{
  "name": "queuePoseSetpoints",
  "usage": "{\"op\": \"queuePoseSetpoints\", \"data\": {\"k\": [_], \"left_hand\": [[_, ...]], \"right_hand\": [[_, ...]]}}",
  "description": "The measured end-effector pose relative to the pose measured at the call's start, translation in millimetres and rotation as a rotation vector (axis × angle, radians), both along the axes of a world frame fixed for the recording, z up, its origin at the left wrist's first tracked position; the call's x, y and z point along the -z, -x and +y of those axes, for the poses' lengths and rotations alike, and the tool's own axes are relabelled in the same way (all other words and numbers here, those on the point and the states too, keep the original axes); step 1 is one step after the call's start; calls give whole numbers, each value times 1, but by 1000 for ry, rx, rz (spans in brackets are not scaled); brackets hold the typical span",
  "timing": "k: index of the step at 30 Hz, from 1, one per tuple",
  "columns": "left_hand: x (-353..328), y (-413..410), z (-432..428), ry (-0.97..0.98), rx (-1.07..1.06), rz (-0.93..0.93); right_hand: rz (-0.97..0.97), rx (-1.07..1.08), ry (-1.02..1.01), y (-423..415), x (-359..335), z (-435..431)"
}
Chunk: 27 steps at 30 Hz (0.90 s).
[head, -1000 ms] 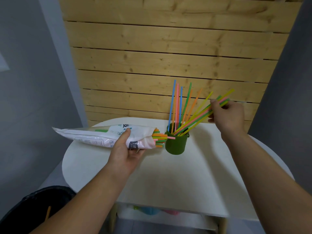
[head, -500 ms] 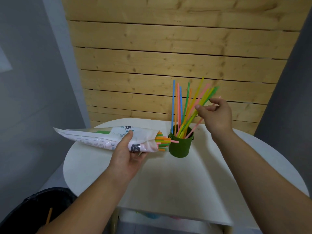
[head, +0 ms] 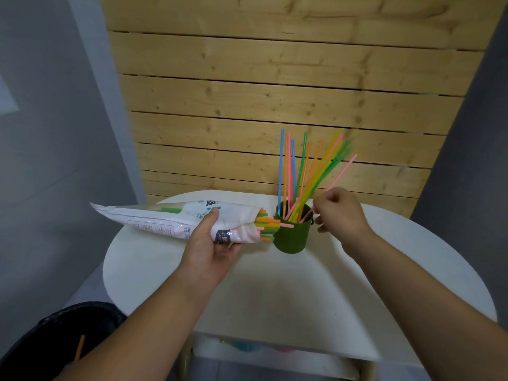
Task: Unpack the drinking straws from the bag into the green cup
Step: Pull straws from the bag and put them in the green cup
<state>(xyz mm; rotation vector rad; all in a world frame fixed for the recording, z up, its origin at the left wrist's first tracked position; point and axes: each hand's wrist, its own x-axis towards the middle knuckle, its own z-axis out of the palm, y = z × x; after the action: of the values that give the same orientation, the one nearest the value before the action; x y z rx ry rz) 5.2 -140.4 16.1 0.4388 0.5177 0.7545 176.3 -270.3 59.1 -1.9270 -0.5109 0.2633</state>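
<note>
A pale plank wall backs the round white worktop (head: 275,292). The left hand (head: 211,243) grips the bag (head: 176,220) level, its mouth touching the green cup (head: 292,235), so straws (head: 268,225) travel little. The right hand (head: 339,211), fingers loosely curled, seems to hold nothing; half a second ago it pinched a bunch now standing in the cup

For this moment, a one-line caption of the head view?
Left hand grips bag; right hand beside straw-filled green cup.
</note>
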Motion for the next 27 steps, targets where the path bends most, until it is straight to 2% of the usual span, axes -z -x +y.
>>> {"op": "queuePoseSetpoints", "data": {"k": [3, 6, 12, 16, 20, 24, 27], "left_hand": [[-3, -1, -3, 4, 0, 0], [-5, -2, -6, 0, 9, 5], [-4, -2, -10, 6, 15, 12], [-2, -1, -5, 23, -3, 8], [-1, 2, 1, 27, -16, -2], [1, 2, 9, 13, -1, -32], [0, 2, 10, 32, -38, -42]], "right_hand": [[158, -324, -37, 20, 1, -9], [180, -447, -67, 32, 4, -12], [81, -411, -97, 39, 4, -10], [97, -365, -160, 35, 3, -11], [232, -340, -238, 23, 0, -21], [489, -282, -401, 15, 2, -27], [630, -330, -415, 21, 8, -27]]}}
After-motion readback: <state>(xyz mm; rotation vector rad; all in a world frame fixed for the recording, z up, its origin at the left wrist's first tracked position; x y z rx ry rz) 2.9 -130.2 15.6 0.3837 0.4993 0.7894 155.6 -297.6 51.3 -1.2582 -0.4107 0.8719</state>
